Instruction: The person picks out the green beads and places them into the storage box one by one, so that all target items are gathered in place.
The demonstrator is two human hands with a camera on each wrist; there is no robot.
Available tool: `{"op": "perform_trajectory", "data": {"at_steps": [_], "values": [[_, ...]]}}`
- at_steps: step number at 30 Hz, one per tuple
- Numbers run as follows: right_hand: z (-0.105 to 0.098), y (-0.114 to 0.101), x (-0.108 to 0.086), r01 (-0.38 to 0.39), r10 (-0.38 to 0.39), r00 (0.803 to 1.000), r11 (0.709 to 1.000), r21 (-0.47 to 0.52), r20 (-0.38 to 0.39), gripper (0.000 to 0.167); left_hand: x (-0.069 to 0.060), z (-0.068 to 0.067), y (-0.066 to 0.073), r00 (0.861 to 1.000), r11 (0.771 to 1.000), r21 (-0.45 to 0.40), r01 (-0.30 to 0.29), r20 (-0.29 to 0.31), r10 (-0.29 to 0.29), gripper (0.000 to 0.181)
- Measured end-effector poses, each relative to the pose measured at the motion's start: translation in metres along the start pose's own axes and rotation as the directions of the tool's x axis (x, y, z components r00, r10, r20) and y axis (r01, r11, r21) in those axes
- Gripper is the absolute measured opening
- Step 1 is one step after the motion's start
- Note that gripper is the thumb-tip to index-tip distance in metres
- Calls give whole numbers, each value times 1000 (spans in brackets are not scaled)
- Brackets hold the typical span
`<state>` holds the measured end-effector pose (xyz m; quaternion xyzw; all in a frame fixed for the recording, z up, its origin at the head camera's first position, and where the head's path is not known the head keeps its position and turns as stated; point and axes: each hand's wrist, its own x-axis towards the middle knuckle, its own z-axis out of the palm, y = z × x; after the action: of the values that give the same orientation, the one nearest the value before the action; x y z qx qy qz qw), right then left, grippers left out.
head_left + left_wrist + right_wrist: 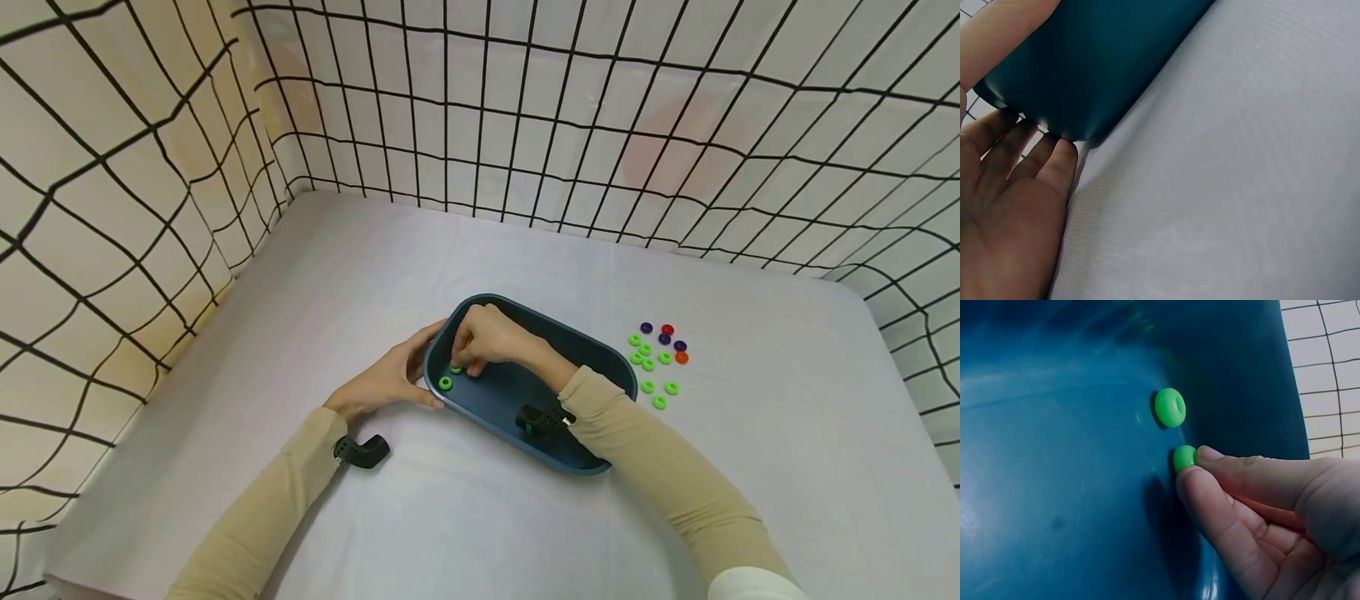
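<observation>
At the left end of the dark-blue, oblong plastic tray [495, 396], the right hand [491, 335] has its grip pinched on a bright-green plastic ring [1184, 459], close by the end wall; a second green ring [1165, 410] lies just beside it. The left hand's [388, 377] grip is round that end's outer edge. Right of the tray, loose coloured rings [648, 365] spread across the white-covered desk [450, 517]; the black wire grid [445, 32] stands well beyond the far rim, leaving room between.

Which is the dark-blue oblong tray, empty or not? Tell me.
Not empty: two small green rings show inside the tray, one pinched by the right hand.
</observation>
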<state>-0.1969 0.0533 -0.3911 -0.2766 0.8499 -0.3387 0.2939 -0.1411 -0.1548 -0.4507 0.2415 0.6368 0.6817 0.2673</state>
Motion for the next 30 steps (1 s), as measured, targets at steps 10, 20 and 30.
{"op": "perform_trajectory", "data": {"at_steps": [10, 20, 30], "values": [[-1, 2, -3, -10, 10, 1000, 1000, 7, -22, 7, 2, 3, -1, 1000, 1000, -5, -2, 8, 2, 114], [-4, -1, -6, -15, 15, 999, 1000, -13, -30, 8, 3, 5, 0, 1000, 1000, -7, 4, -5, -4, 114], [-45, -10, -30, 24, -18, 995, 998, 58, -98, 11, 0, 3, 2, 1000, 1000, 15, 13, -15, -13, 114]]}}
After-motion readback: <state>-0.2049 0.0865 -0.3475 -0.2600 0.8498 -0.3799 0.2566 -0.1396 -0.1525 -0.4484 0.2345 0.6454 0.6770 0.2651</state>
